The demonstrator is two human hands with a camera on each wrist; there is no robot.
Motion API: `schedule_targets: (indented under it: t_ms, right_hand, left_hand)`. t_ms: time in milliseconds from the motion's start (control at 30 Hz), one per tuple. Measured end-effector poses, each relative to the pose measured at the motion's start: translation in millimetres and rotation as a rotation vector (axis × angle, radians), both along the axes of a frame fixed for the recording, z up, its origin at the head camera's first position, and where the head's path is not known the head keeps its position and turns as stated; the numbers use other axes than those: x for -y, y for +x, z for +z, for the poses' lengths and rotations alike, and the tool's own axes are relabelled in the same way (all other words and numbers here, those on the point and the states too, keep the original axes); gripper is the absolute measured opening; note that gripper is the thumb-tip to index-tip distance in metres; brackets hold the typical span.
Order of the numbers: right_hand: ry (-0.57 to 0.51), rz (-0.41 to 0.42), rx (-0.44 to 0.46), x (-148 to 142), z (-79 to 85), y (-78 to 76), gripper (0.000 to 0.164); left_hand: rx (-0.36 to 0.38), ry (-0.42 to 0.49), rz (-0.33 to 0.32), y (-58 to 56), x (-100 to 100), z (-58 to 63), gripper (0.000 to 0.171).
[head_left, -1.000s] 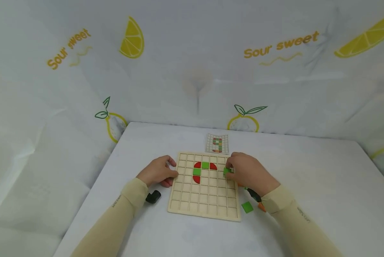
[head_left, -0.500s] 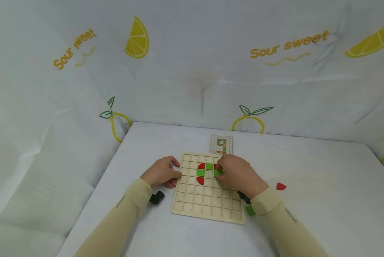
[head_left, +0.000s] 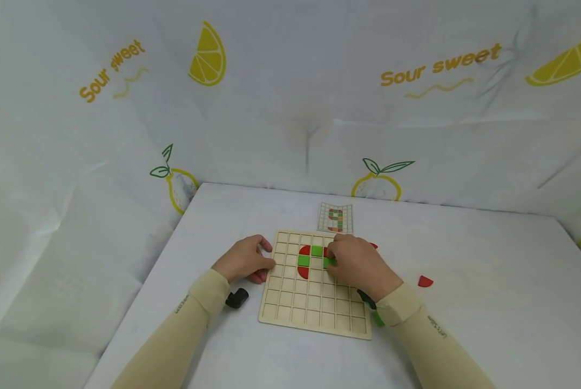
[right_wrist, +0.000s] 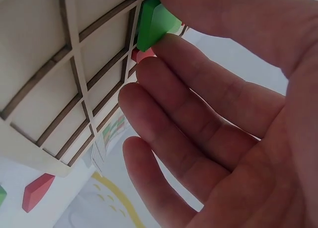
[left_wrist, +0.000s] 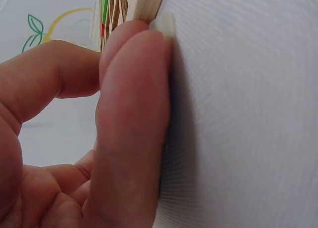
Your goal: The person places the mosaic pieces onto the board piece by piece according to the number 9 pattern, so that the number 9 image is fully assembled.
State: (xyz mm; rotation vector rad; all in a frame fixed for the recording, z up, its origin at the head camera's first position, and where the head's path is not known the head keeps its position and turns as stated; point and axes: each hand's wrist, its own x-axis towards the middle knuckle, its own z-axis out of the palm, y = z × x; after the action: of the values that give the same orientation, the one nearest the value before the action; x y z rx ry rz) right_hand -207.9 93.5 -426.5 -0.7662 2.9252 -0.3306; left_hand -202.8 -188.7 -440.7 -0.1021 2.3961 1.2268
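A square wooden grid board (head_left: 297, 316) lies on the white table. My left hand (head_left: 244, 260) holds its left edge, thumb at the rim and other fingertips against the board's side (left_wrist: 147, 4) in the left wrist view. With thumb and index finger, my right hand (head_left: 360, 266) pinches a green square tile (right_wrist: 150, 24), set slightly tilted at a cell right of the placed pieces. On the board are a red quarter-round tile (head_left: 303, 273), a green tile (head_left: 303, 261) above it, another red one (head_left: 304, 250) and a green tile (head_left: 317, 250); a further red piece is partly hidden behind my right fingers.
A printed pattern card (head_left: 324, 219) lies just behind the board. To the right are a loose red tile (head_left: 425, 281), a red tile (head_left: 374, 246) peeking past my hand, and a green tile (head_left: 378, 319) by my sleeve. A black object (head_left: 237, 298) sits below my left wrist.
My right hand has carried the green tile leftward from the board's right side to a cell beneath the right red piece, uncovering a loose red tile. My left hand stays at the board's edge.
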Motion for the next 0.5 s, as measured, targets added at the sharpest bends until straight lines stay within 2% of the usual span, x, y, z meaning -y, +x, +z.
schedule_targets:
  t_ms: [500]
  right_hand:
    - [0.020,0.004,-0.005,1.7,2.0,1.7,0.004]
  left_hand:
    - [0.000,-0.002,0.006,0.9,0.1,0.4,0.033]
